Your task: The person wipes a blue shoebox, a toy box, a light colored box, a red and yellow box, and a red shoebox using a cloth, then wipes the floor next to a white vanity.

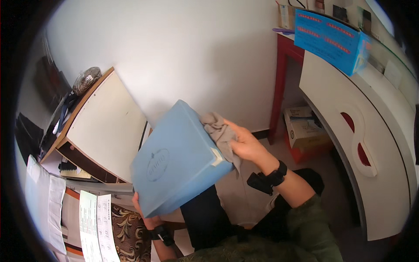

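Observation:
A flat, pale blue box (183, 144) is tilted in front of me above my lap, with a dark oval mark on its broad face and a piece of cream tape at one corner. My left hand (148, 222) grips its lower left edge, mostly hidden behind the box. My right hand (248, 145) is closed on a crumpled grey-brown cloth (217, 130), which is pressed against the box's right side. A black strap with a small device sits on each wrist.
At the left stands a cabinet (107, 120) with a pale side panel. Below it, an open paper booklet (97, 225) lies beside brown patterned fabric (128, 229). To the right are a curved white counter (334, 102), a bright blue carton (325, 41) and a cardboard box (305, 133) under a red-legged table.

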Demonstrator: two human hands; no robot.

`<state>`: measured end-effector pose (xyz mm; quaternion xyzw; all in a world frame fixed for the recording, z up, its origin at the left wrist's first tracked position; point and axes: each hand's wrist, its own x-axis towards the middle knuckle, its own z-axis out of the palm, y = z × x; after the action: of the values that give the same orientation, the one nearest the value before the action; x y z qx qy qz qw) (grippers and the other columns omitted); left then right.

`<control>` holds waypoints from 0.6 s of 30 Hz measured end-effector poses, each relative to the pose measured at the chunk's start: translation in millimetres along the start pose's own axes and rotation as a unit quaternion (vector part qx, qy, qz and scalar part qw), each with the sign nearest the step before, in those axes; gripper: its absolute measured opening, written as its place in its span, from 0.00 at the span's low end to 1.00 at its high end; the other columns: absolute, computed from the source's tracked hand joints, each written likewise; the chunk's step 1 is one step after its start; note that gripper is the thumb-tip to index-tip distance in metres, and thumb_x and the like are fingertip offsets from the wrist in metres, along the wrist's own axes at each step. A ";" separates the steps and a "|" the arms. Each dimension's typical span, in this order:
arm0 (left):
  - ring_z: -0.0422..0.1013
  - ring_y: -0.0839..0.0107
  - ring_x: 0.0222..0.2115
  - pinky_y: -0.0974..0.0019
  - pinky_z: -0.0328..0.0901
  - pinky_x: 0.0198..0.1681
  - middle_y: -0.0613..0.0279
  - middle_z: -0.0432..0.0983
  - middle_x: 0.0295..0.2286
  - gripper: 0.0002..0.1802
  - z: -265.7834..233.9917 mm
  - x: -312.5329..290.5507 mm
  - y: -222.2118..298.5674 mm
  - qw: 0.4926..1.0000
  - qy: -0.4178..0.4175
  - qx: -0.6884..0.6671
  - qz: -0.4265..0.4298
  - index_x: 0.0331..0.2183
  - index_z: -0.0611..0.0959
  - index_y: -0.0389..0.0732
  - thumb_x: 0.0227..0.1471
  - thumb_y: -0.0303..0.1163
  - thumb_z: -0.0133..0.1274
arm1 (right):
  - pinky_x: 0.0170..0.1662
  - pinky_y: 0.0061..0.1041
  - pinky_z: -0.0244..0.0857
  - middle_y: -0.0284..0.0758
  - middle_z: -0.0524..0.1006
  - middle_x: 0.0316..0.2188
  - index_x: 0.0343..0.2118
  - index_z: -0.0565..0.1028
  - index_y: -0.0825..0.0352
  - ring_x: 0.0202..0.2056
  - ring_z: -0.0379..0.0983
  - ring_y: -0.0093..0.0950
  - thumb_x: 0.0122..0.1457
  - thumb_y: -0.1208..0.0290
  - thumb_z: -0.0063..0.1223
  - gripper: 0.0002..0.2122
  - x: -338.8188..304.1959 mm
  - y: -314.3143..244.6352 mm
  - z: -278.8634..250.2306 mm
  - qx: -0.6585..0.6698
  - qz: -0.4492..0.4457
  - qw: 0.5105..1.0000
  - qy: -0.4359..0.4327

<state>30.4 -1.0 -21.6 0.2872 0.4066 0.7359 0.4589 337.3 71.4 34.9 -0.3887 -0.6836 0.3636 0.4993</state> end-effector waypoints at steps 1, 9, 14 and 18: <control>0.62 0.66 0.38 0.66 0.58 0.40 0.59 0.64 0.39 0.27 -4.7 1.8 0.2 1.000 0.005 -0.002 0.002 0.43 0.66 0.36 0.46 0.47 0.36 | 0.44 0.24 0.59 0.44 0.69 0.37 0.49 0.57 0.71 0.39 0.66 0.29 0.44 0.79 0.36 0.24 0.2 0.5 -6.1 0.000 -0.001 1.000 -0.006; 0.62 0.64 0.38 0.65 0.58 0.39 0.53 0.64 0.38 0.32 -20.4 5.9 13.1 0.999 0.024 0.006 -0.045 0.43 0.65 0.33 0.42 0.50 0.40 | 0.41 0.20 0.60 0.35 0.71 0.35 0.41 0.65 0.72 0.35 0.67 0.24 0.48 0.81 0.35 0.15 16.5 -39.5 -11.1 0.038 -0.129 0.989 0.063; 0.63 0.67 0.35 0.68 0.59 0.36 0.57 0.65 0.35 0.30 -21.6 2.6 12.1 0.999 0.022 0.044 -0.010 0.39 0.67 0.34 0.43 0.50 0.41 | 0.37 0.20 0.64 0.35 0.71 0.32 0.36 0.67 0.71 0.34 0.67 0.22 0.52 0.75 0.41 0.10 36.1 -55.5 -31.1 0.287 -0.184 0.925 0.168; 0.64 0.67 0.36 0.67 0.60 0.37 0.56 0.65 0.37 0.29 -32.5 7.0 11.7 0.999 -0.001 0.038 -0.012 0.43 0.65 0.34 0.44 0.46 0.41 | 0.40 0.26 0.64 0.41 0.67 0.39 0.42 0.64 0.69 0.39 0.67 0.31 0.49 0.73 0.43 0.15 47.1 -64.2 -38.5 0.169 -0.189 0.966 0.047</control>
<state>-3.6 -8.4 -27.5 0.3000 0.4371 0.7142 0.4570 354.3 89.9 119.7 -0.1790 -0.6493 0.3545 0.6487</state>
